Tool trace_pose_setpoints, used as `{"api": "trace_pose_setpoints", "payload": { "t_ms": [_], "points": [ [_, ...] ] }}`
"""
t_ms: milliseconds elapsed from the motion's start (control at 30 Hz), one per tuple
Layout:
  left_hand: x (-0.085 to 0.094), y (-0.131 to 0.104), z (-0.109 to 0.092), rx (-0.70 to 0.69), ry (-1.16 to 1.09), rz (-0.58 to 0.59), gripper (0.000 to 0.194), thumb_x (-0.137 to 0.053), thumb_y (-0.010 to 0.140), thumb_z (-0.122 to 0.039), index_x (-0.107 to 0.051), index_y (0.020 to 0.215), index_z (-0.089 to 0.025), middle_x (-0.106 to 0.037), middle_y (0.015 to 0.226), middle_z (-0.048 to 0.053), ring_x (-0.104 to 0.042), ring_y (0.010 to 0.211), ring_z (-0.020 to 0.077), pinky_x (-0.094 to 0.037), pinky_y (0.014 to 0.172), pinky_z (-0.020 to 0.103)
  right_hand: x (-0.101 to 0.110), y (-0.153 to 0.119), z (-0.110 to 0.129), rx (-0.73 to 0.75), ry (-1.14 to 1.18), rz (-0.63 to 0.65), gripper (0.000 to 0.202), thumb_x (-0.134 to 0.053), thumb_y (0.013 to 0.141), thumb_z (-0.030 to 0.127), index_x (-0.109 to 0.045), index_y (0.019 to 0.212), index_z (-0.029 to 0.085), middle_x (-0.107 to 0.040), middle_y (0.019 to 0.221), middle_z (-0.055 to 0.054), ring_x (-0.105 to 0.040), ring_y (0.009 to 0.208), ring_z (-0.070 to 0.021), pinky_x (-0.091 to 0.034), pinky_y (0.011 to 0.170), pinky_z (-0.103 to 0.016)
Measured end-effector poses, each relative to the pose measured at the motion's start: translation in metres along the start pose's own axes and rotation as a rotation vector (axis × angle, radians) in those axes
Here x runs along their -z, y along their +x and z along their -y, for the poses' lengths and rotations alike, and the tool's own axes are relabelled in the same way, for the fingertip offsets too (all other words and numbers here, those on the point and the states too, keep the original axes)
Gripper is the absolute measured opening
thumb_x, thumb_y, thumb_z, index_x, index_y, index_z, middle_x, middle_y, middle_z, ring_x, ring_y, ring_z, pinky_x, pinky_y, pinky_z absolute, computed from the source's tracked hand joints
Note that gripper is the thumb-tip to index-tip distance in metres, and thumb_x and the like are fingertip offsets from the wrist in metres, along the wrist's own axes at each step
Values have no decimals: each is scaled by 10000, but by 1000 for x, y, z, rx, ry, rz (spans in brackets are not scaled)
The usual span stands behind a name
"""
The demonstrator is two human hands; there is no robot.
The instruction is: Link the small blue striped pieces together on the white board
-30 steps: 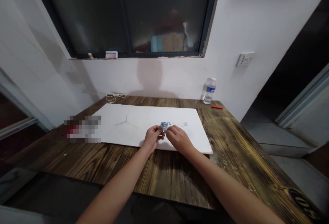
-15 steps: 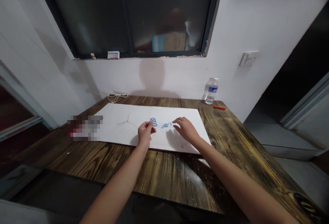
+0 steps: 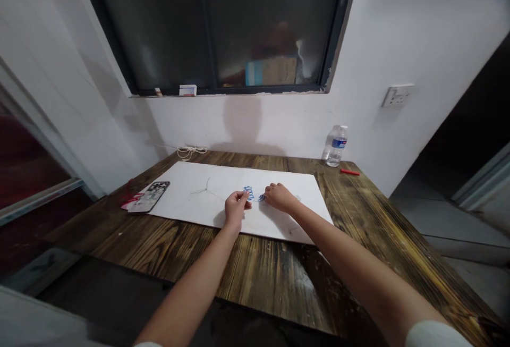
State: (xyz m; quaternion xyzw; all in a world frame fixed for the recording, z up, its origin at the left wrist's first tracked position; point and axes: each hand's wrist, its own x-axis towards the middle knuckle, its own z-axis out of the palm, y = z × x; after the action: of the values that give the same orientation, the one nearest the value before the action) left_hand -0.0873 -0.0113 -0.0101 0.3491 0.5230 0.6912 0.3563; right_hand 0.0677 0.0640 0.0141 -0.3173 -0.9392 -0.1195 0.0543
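My left hand is closed in a pinch beside a small cluster of blue, outline-like pieces, which seems held at its fingertips. Just to the right, my right hand reaches down with its fingers drawn together over a few more blue pieces. Its fingertips hide part of them, and whether one is gripped does not show. Both hands are above a white board lying flat on the table. The blue pieces are too small to name exactly.
A patterned phone case or phone lies at the board's left end. A coiled white cable, a water bottle and a red pen-like stick are along the back of the wooden table. Behind stands a wall with a window.
My right hand has come down and left onto the loose blue pieces, and its fingers have closed together. My left hand keeps its pinch. The camera view has shifted slightly.
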Motion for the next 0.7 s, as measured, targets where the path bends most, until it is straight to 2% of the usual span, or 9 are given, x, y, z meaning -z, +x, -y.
{"api": "trace_pose_setpoints", "payload": {
  "t_ms": [367, 533, 633, 700],
  "points": [
    [-2, -1, 1, 1, -4, 18, 330, -723, 615, -428, -583, 710, -144, -554, 546, -40, -546, 441, 85, -475, 464, 207, -7, -4, 1, 122, -107, -60, 216, -435, 880, 155, -645, 873, 105, -632, 911, -139, -519, 879, -222, -318, 727, -332],
    [-3, -1, 2, 2, 21, 29, 330, -722, 610, -430, -594, 708, -142, -560, 534, -30, -548, 445, 93, -482, 465, 217, 6, -20, 0, 8, -66, -78, 196, -455, 868, 167, -643, 847, 118, -627, 909, -136, -526, 877, -223, -316, 725, -333],
    [-4, -2, 2, 11, 18, 35, 334, -728, 601, -431, -594, 703, -143, -556, 529, -33, -544, 441, 91, -477, 460, 212, 19, -31, -1, 39, -10, -7, 175, -486, 852, 170, -653, 813, 133, -634, 896, -121, -545, 855, -202, -324, 723, -310],
    [-5, -3, 0, 16, 9, 34, 335, -734, 591, -427, -592, 697, -144, -556, 534, -35, -540, 437, 88, -469, 452, 206, 25, -37, -2, 48, 69, -18, 142, -526, 830, 175, -655, 778, 145, -640, 864, -98, -556, 824, -186, -333, 719, -293]
  ]
}}
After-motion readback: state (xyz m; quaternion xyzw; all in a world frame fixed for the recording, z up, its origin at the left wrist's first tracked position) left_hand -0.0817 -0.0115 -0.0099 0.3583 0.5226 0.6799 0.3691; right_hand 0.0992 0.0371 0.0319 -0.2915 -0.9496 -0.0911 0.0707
